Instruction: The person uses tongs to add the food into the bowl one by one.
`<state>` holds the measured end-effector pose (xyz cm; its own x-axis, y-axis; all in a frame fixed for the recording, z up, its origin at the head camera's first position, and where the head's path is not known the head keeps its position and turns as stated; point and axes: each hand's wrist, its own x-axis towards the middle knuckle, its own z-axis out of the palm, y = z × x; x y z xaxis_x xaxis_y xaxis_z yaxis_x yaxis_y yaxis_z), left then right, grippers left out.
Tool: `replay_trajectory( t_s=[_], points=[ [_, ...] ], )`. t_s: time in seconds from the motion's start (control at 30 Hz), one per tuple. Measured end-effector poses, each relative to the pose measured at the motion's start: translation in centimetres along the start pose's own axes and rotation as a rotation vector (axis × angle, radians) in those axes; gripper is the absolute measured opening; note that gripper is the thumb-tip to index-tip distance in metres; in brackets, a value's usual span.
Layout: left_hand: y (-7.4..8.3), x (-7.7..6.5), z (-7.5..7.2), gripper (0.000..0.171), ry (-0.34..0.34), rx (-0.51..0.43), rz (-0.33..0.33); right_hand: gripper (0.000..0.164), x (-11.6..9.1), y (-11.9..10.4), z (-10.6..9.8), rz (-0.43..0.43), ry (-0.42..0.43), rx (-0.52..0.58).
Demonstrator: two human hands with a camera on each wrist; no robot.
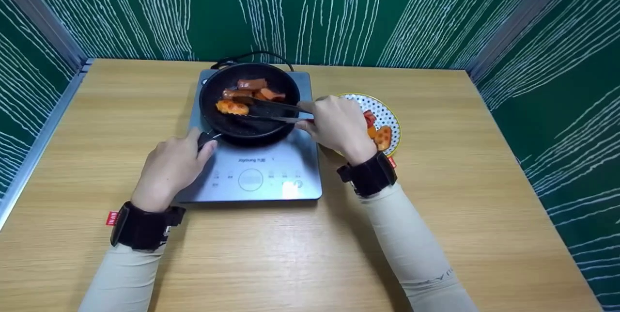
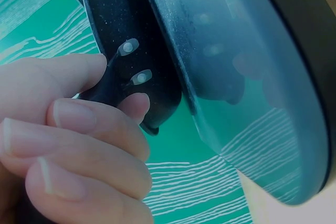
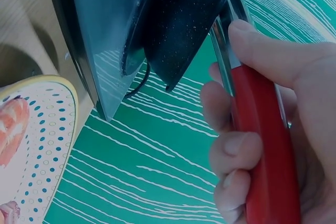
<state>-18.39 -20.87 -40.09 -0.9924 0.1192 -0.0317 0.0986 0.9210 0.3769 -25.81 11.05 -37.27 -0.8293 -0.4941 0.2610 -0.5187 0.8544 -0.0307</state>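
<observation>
My left hand (image 1: 170, 169) grips the black handle (image 2: 102, 85) of a frying pan (image 1: 261, 130), fingers curled round it. The pan sits on an induction cooker (image 1: 286, 176). In my right hand (image 1: 339, 125) is a pair of tongs (image 1: 286, 119) with red handles (image 3: 260, 129), its arms spread over the pan. The tong tips reach the spotted orange, oval piece of food (image 1: 232, 107) at the pan's left side; I cannot tell whether they pinch it. Behind it lie reddish-brown sausage-like pieces (image 1: 252, 84) and an orange piece (image 1: 272, 94).
A dotted plate (image 1: 388, 117) with a yellow rim stands right of the cooker, partly hidden by my right hand. It bears another spotted orange piece (image 1: 383, 138) and a red piece (image 1: 369, 118). A black cord (image 1: 264, 52) runs behind the pan. Green panels (image 1: 334, 11) wall the table.
</observation>
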Motion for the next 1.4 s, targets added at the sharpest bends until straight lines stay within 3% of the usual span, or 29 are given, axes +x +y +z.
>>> replay_trajectory(
  t_s=[0.3, 0.57, 0.73, 0.9, 1.13, 1.4],
  points=[
    [-0.1, 0.0, 0.0, 0.045, -0.009, -0.005, -0.005, 0.038, -0.3, -0.1, 0.3, 0.013, -0.003, 0.007],
    [0.0, -0.1, 0.0, 0.045, -0.007, -0.006, -0.006, 0.036, -2.4, 1.2, -1.0, -0.003, 0.048, 0.076],
    [0.0, 0.0, -0.1, 0.045, -0.014, -0.009, -0.013, 0.035, -4.8, 3.9, -2.0, 0.036, 0.084, 0.108],
    [0.0, 0.0, -0.1, 0.046, -0.019, -0.01, -0.017, 0.042, -7.9, 7.7, -2.9, 0.132, 0.075, 0.12],
    [-0.2, -0.1, -0.2, 0.048, -0.025, -0.008, -0.023, 0.059, -11.1, 11.4, -3.7, 0.244, -0.001, 0.083],
    [0.0, 0.0, -0.1, 0.048, -0.029, -0.018, -0.019, 0.051, -12.9, 13.6, -4.2, 0.285, -0.102, 0.124]
  ],
)
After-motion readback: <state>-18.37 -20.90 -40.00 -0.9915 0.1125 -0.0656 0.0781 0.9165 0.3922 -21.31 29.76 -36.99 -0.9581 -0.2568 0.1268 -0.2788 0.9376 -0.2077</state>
